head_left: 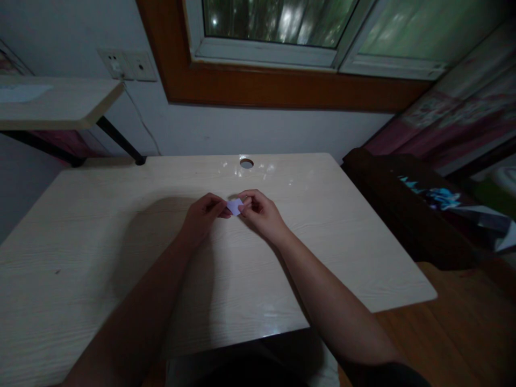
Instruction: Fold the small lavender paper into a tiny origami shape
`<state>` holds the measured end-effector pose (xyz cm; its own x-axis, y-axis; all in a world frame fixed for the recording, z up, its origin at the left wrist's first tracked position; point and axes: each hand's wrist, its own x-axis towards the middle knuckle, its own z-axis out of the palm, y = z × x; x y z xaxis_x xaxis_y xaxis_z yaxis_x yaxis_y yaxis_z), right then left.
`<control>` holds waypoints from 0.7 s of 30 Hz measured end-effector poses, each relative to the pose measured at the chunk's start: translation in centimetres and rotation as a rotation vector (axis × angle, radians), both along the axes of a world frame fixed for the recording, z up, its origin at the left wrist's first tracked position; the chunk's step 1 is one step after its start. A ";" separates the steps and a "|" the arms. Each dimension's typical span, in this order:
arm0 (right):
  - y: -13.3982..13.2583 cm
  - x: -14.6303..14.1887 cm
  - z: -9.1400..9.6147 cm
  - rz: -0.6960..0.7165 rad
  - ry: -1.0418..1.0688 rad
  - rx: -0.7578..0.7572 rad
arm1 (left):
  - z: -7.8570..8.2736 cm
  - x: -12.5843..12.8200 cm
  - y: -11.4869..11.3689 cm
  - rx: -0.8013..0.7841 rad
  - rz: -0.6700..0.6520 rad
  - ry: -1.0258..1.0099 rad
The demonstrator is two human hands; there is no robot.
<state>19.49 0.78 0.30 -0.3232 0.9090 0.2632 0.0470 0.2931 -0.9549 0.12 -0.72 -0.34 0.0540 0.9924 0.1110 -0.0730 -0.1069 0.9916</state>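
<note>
A small pale, folded piece of paper (pixel 234 206) is held between both my hands over the middle of a light wooden desk (pixel 100 252). My left hand (pixel 203 214) pinches the paper's left edge with closed fingers. My right hand (pixel 260 211) pinches its right edge, fingers curled together. Both forearms reach in from the near edge of the desk. How the paper is folded is too small to make out.
A round cable hole (pixel 246 163) sits near the desk's far edge. A raised shelf (pixel 60 102) stands at the back left under wall sockets (pixel 127 65). A window is above. Dark furniture (pixel 403 209) with bedding flanks the right; wooden floor lies beyond.
</note>
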 end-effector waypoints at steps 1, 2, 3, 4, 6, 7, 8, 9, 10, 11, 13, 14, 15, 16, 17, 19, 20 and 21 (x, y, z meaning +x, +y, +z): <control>0.0 0.1 0.0 0.002 -0.012 0.009 | 0.1 0.0 0.0 -0.006 -0.006 -0.005; 0.0 0.1 0.0 0.003 -0.024 0.018 | 0.3 0.1 -0.1 -0.012 -0.009 -0.008; 0.0 0.1 0.0 0.002 -0.036 0.028 | 0.4 0.1 -0.1 -0.018 -0.009 -0.007; 0.0 0.2 0.0 0.003 -0.048 0.039 | 0.5 0.1 -0.2 -0.023 -0.007 -0.004; 0.0 0.3 0.1 0.002 -0.077 0.068 | 0.6 0.1 -0.2 -0.025 0.006 0.008; 0.0 0.3 0.1 -0.003 -0.094 0.088 | 0.6 0.1 -0.2 -0.021 0.010 0.014; 0.0 0.3 0.2 -0.011 -0.114 0.113 | 0.6 0.1 -0.2 -0.012 0.015 0.018; 0.0 0.3 0.3 -0.022 -0.136 0.141 | 0.5 0.1 -0.2 0.000 0.016 0.022; -0.1 0.2 0.4 -0.031 -0.156 0.169 | 0.5 0.1 -0.2 0.013 0.016 0.025; -0.1 0.2 0.5 -0.038 -0.170 0.192 | 0.4 0.1 -0.2 0.027 0.013 0.031; -0.2 0.0 0.6 -0.038 -0.176 0.216 | 0.2 0.0 -0.2 0.064 0.008 0.056; -0.2 -0.1 0.7 -0.030 -0.167 0.214 | 0.2 0.0 -0.2 0.083 0.005 0.074; -0.2 -0.2 0.6 -0.019 -0.155 0.207 | 0.1 -0.1 -0.2 0.101 0.002 0.092; -0.2 -0.3 0.6 -0.009 -0.145 0.201 | 0.1 -0.1 -0.2 0.118 -0.001 0.106; -0.2 -0.4 0.6 -0.003 -0.141 0.199 | 0.0 -0.1 -0.2 0.131 -0.003 0.117; -0.2 -0.5 0.5 -0.005 -0.149 0.212 | 0.0 -0.2 -0.2 0.141 -0.009 0.128; -0.2 -0.5 0.5 -0.011 -0.157 0.225 | -0.1 -0.2 -0.2 0.143 -0.012 0.128; -0.2 -0.5 0.4 -0.017 -0.165 0.235 | -0.1 -0.2 -0.2 0.141 -0.017 0.124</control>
<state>19.03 0.62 0.72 -0.3644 0.8350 0.4124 0.2032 0.5035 -0.8398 -0.05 -0.95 -0.41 0.0923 0.9663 0.2403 0.0460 -0.2452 0.9684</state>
